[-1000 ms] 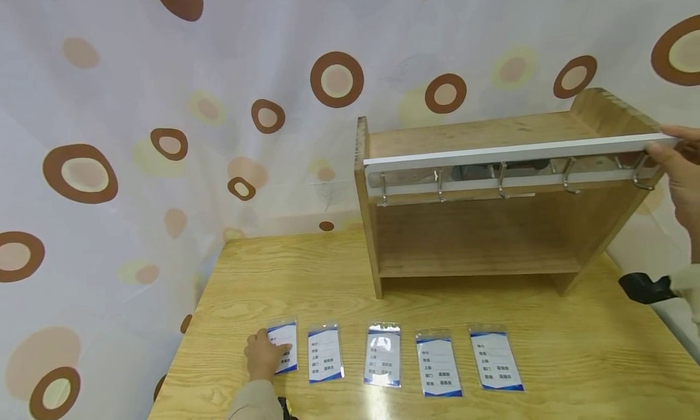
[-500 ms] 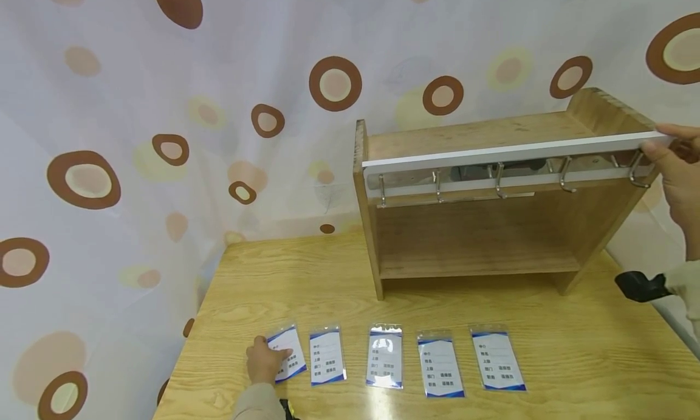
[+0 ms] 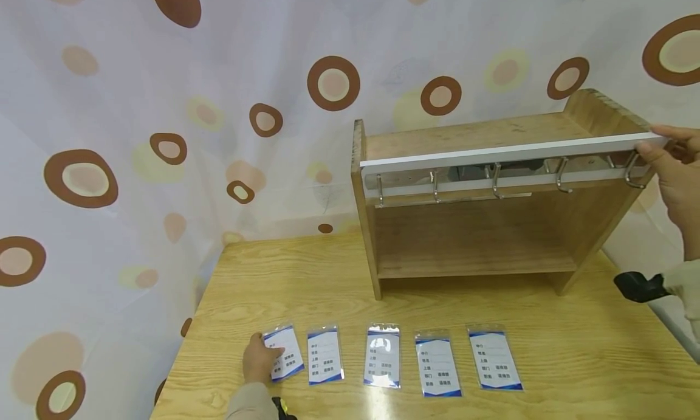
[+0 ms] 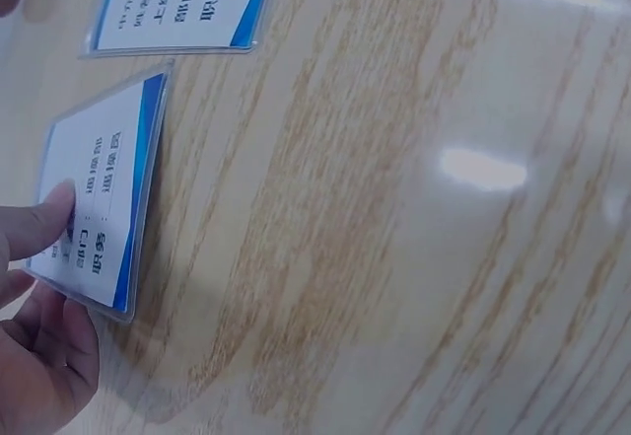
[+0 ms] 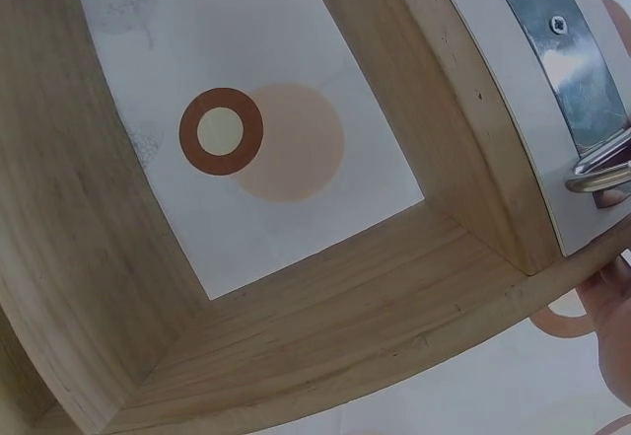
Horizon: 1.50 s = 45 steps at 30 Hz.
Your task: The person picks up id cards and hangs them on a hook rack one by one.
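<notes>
My left hand pinches the leftmost badge card by its left edge. In the left wrist view the thumb lies over the printed face of that badge card and the other fingers are at its underside. Its near edge stands off the wooden table. At the far right my right hand grips the end of a white rail with several metal hooks, fixed along the front of a wooden shelf. In the right wrist view part of the right hand shows behind the shelf's side.
Several more badge cards lie in a row to the right, among them a second card, a middle card and the far right card. A patterned curtain hangs behind the table.
The leftmost badge card has turned so its top leans left, and the left hand has shifted slightly with it. The right hand keeps its grip on the rail.
</notes>
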Tool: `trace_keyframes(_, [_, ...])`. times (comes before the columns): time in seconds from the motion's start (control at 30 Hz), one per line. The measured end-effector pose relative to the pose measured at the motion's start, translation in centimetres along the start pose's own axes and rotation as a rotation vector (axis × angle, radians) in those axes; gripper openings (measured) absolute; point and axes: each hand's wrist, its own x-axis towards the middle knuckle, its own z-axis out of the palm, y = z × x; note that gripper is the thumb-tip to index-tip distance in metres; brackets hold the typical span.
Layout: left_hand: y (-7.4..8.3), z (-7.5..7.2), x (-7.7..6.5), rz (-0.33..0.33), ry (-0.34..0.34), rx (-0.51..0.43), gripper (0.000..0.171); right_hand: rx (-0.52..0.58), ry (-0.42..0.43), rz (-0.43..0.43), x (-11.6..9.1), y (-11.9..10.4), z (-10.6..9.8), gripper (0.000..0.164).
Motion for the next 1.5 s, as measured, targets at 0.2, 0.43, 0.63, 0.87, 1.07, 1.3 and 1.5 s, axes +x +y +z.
trace_keyframes(0.2, [0.3,-0.6,-0.1,-0.018,-0.007,-0.046,0.05,0.001,-0.011,-0.024,0.6,1.1,-0.3,0.028])
trace_keyframes(0.43, [0.3,-1.0,0.0,-0.041,-0.022,-0.166,0.048,0.053,-0.059,-0.042,1.7,3.2,-1.0,0.03])
trace_keyframes(0.63, [0.9,-1.4,-0.2,-0.037,-0.064,-0.305,0.054,-0.005,-0.002,0.015,0.4,0.6,-0.1,0.028])
trace_keyframes(0.87, [2.1,-1.8,0.1,-0.019,-0.094,-0.411,0.058,0.037,-0.06,-0.042,1.9,3.5,-1.1,0.03])
trace_keyframes(1.07, [3.8,-2.0,0.1,0.016,-0.116,-0.498,0.062,0.027,-0.054,-0.049,3.3,5.8,-1.8,0.031])
trace_keyframes(1.3, [5.9,-2.3,-0.6,0.068,-0.134,-0.592,0.063,0.027,-0.061,-0.055,1.2,1.9,-0.7,0.028])
trace_keyframes(1.5, [7.1,-2.3,-1.0,0.081,-0.156,-0.613,0.065,-0.02,-0.017,-0.007,0.3,0.1,-0.2,0.028])
